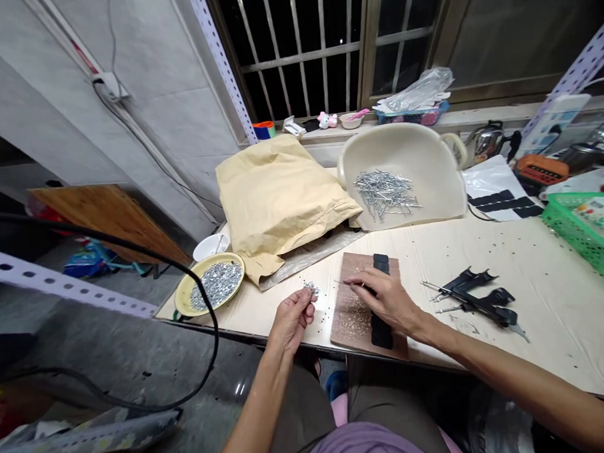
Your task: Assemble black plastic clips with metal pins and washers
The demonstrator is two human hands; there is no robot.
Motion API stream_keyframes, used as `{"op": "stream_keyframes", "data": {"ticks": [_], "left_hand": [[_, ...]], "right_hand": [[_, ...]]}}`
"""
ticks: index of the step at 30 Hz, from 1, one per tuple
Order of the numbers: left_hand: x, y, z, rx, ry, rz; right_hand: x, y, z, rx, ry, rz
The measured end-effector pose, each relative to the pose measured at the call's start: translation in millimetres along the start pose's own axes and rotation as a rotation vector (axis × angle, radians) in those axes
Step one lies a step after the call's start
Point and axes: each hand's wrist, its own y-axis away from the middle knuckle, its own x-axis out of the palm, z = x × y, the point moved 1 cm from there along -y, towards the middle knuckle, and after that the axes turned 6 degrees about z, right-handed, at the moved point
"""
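Observation:
My left hand (293, 315) hovers at the table's near edge, its fingers pinched on a small cluster of tiny metal pieces (311, 288). My right hand (385, 299) rests on a brown board (348, 311), fingers closed on a thin metal pin (345, 282) that points left. Under that hand a long black strip (380, 263) lies along the board. Metal specks dust the board's near half.
A yellow dish of small metal pieces (214, 286) sits at the left edge. Behind stand a brown paper sack (278, 194) and a cream tub of long pins (397, 175). Black parts with pins (478, 295) lie at right, a green basket (585, 231) farther right.

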Motion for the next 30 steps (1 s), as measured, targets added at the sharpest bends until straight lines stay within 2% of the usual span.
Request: {"op": "stream_keyframes", "data": {"ticks": [2, 4, 10, 20, 30], "left_hand": [[15.5, 3.7, -1.0, -0.060, 0.191, 0.050], [27.1, 6.4, -0.6, -0.076, 0.276, 0.062], [42.0, 8.6, 4.2, -0.047, 0.318, 0.075], [51.8, 11.8, 1.9, -0.003, 0.165, 0.081], [60.4, 11.9, 2.5, 0.216, -0.184, 0.051]], "right_hand": [[1.4, -2.5, 9.6, 0.002, 0.013, 0.019], [1.6, -3.4, 14.7, -0.001, 0.058, 0.035], [1.3, 2.9, 13.1, 0.032, 0.171, 0.082], [-4.8, 8.0, 16.2, 0.034, 0.299, 0.068], [-3.1, 18.5, 19.1, 0.115, 0.383, 0.024]]}}
